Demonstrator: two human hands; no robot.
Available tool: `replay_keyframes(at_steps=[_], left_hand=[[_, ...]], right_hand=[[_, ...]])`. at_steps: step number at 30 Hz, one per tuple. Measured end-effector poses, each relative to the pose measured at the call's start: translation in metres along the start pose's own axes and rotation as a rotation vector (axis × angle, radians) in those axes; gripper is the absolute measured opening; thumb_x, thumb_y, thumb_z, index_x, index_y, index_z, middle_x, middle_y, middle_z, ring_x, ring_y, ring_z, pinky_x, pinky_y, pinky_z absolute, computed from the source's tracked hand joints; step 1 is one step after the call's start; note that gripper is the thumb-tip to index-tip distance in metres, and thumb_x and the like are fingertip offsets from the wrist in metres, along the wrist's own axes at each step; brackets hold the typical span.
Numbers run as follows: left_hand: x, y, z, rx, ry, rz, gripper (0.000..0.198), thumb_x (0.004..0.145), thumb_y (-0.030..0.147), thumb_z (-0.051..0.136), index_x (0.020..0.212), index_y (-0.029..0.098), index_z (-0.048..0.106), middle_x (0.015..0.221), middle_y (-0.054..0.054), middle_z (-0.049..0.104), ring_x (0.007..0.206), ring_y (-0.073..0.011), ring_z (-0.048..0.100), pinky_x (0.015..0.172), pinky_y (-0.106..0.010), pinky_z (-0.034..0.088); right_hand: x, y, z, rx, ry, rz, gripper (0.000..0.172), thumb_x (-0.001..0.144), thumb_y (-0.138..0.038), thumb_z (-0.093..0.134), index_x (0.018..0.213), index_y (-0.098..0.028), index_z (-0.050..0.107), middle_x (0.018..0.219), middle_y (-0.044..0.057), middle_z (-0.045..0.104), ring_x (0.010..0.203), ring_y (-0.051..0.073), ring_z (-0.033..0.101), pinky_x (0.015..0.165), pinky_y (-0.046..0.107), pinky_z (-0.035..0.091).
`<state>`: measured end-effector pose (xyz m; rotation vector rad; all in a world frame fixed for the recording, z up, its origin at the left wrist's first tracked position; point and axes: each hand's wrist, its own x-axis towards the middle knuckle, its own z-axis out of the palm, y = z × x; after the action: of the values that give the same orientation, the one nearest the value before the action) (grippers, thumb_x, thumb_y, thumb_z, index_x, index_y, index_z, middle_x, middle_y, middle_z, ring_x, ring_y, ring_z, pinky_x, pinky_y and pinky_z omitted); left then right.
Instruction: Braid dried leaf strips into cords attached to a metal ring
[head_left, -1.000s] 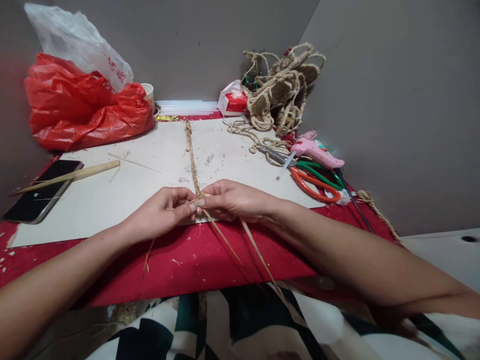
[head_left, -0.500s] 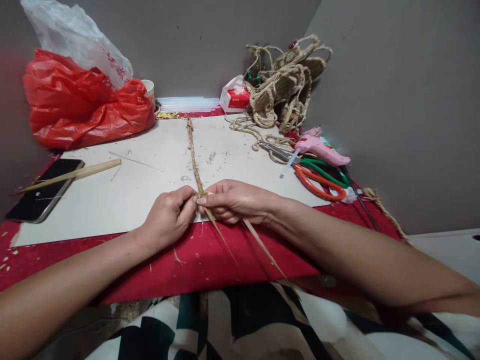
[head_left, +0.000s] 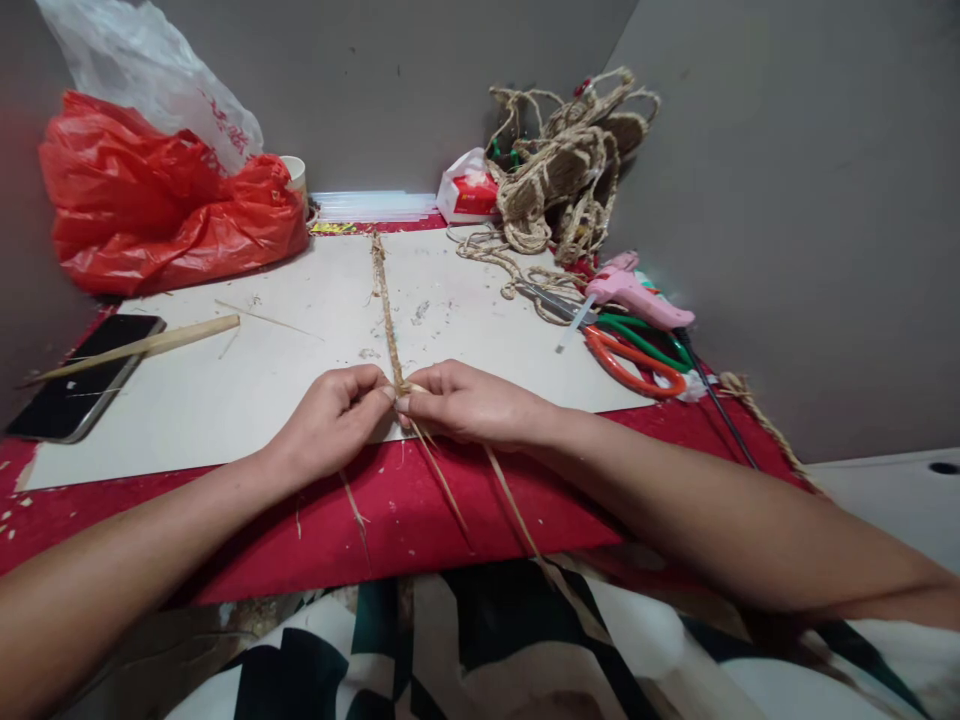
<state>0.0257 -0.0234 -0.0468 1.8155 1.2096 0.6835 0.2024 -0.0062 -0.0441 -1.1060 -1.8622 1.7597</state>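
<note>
A thin braid of straw-coloured fibre (head_left: 388, 320) runs down the white board (head_left: 187, 400) toward me. Its near end lies between my two hands. My left hand (head_left: 334, 415) is closed, thumb and forefinger pinching a strand at the left side of the braid's end. My right hand (head_left: 469, 400) pinches from the right, its thumb tip almost touching the left thumb. Loose fibre strands (head_left: 442, 485) hang below the fingers over the red cloth (head_left: 300, 540). One longer strand (head_left: 514, 500) trails from under my right hand to my lap. The exact grip is partly hidden by the fingers.
At left lie a phone (head_left: 56, 410) with a pale pointed stick (head_left: 172, 340) across it, and a red plastic bag (head_left: 165, 220). On the right are orange-handled scissors (head_left: 634, 370), a pink glue gun (head_left: 637, 290), a heap of braided rope (head_left: 555, 190) and a tissue pack (head_left: 469, 190).
My hands have drawn slightly apart at the braid's end, the right fingers flattening. A thin strand now hangs below my left hand. The view has shifted slightly.
</note>
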Motion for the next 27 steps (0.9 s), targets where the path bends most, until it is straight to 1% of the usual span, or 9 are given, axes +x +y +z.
replay_keyframes(at_steps=[2, 4, 8, 10, 13, 18, 22, 24, 27], left_hand=[[0.001, 0.001, -0.002, -0.035, -0.025, -0.024, 0.026, 0.084, 0.031, 0.047, 0.065, 0.014, 0.051, 0.055, 0.005, 0.039, 0.052, -0.0069, 0.034, 0.05, -0.021, 0.029], [0.002, 0.003, -0.004, -0.075, -0.052, -0.043, 0.025, 0.083, 0.031, 0.048, 0.065, 0.014, 0.051, 0.055, 0.005, 0.04, 0.051, -0.0063, 0.033, 0.048, -0.02, 0.027], [0.004, 0.008, -0.004, -0.205, -0.131, -0.139, 0.027, 0.082, 0.034, 0.051, 0.063, 0.014, 0.051, 0.051, 0.007, 0.035, 0.046, -0.0048, 0.027, 0.044, -0.02, 0.02], [0.004, 0.01, -0.003, -0.297, -0.133, -0.213, 0.027, 0.081, 0.034, 0.052, 0.063, 0.015, 0.05, 0.047, 0.008, 0.032, 0.042, -0.0042, 0.023, 0.042, -0.02, 0.016], [0.005, 0.011, 0.001, -0.379, -0.1, -0.302, 0.023, 0.079, 0.031, 0.054, 0.062, 0.015, 0.05, 0.044, 0.009, 0.032, 0.039, -0.0037, 0.021, 0.041, -0.02, 0.015], [0.004, 0.008, 0.004, -0.375, -0.066, -0.303, 0.02, 0.078, 0.027, 0.053, 0.062, 0.014, 0.053, 0.044, 0.008, 0.034, 0.039, -0.0035, 0.022, 0.041, -0.019, 0.015], [0.004, 0.008, 0.004, -0.325, -0.038, -0.307, 0.018, 0.077, 0.026, 0.052, 0.063, 0.014, 0.055, 0.044, 0.008, 0.037, 0.038, -0.0033, 0.023, 0.041, -0.019, 0.016], [0.004, 0.009, 0.005, -0.307, -0.033, -0.291, 0.018, 0.076, 0.025, 0.052, 0.063, 0.014, 0.056, 0.044, 0.008, 0.038, 0.039, -0.0032, 0.023, 0.041, -0.018, 0.016], [0.004, 0.008, 0.007, -0.305, -0.022, -0.265, 0.018, 0.075, 0.025, 0.053, 0.062, 0.013, 0.056, 0.046, 0.007, 0.04, 0.04, -0.0035, 0.025, 0.041, -0.019, 0.016]], right_hand=[[-0.001, -0.001, -0.001, -0.143, 0.018, -0.058, 0.02, 0.085, -0.022, 0.046, 0.068, -0.013, 0.05, 0.054, -0.005, 0.038, 0.047, 0.005, 0.03, 0.047, 0.019, 0.025], [-0.002, -0.003, 0.0, -0.286, 0.046, -0.083, 0.021, 0.086, -0.021, 0.044, 0.067, -0.013, 0.049, 0.059, -0.003, 0.042, 0.052, 0.007, 0.034, 0.052, 0.021, 0.028], [-0.004, -0.005, 0.006, -0.618, 0.179, -0.136, 0.021, 0.086, -0.018, 0.041, 0.068, -0.013, 0.051, 0.063, 0.0, 0.048, 0.058, 0.009, 0.039, 0.058, 0.023, 0.03], [-0.006, -0.004, 0.008, -0.783, 0.242, -0.138, 0.02, 0.087, -0.02, 0.041, 0.074, -0.013, 0.055, 0.067, 0.003, 0.053, 0.059, 0.01, 0.04, 0.059, 0.025, 0.028], [-0.009, -0.004, 0.01, -0.928, 0.259, -0.113, 0.021, 0.088, -0.024, 0.041, 0.082, -0.015, 0.059, 0.071, 0.005, 0.058, 0.059, 0.011, 0.041, 0.058, 0.026, 0.027], [-0.018, -0.009, 0.006, -0.932, 0.223, -0.122, 0.025, 0.09, -0.026, 0.039, 0.079, -0.014, 0.058, 0.07, 0.005, 0.058, 0.058, 0.011, 0.042, 0.058, 0.025, 0.028], [-0.027, -0.011, 0.003, -0.985, 0.26, -0.092, 0.026, 0.091, -0.027, 0.038, 0.08, -0.014, 0.058, 0.069, 0.005, 0.057, 0.057, 0.011, 0.041, 0.058, 0.026, 0.026], [-0.03, -0.01, 0.004, -0.944, 0.267, -0.098, 0.025, 0.09, -0.025, 0.039, 0.077, -0.014, 0.057, 0.067, 0.004, 0.057, 0.057, 0.01, 0.041, 0.058, 0.025, 0.027], [-0.029, -0.009, 0.013, -0.822, 0.252, -0.145, 0.028, 0.091, -0.021, 0.036, 0.073, -0.013, 0.056, 0.068, 0.004, 0.058, 0.06, 0.01, 0.046, 0.06, 0.024, 0.031]])
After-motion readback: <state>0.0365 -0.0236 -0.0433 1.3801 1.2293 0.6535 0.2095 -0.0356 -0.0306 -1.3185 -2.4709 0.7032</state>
